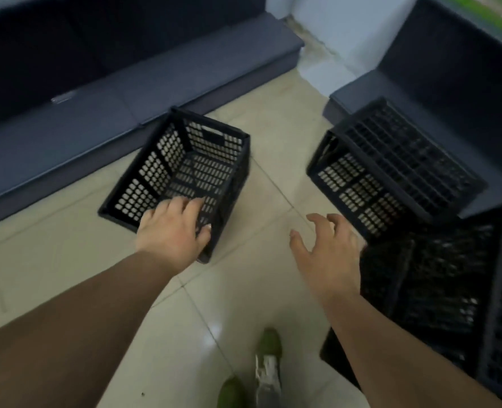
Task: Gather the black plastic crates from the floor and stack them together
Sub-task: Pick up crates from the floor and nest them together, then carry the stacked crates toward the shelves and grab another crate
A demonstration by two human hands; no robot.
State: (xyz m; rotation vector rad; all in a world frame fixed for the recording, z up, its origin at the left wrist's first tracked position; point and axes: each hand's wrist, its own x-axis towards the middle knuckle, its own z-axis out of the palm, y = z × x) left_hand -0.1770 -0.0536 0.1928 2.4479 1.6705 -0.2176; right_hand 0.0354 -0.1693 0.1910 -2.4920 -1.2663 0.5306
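A black perforated crate [182,169] lies tipped on the tiled floor, its open side facing me. My left hand [173,229] rests on its near rim with the fingers curled over the edge. A second black crate [391,169] lies upside down to the right, leaning against a dark seat. A third black crate [438,293] sits at the lower right, blurred. My right hand [326,245] hovers with its fingers spread, between the left crate and the right ones, touching nothing.
A long dark grey cushioned bench [102,110] runs along the left and back. Another dark seat [449,69] stands at the right. My green and grey shoes [261,369] are on the beige tiled floor [273,136].
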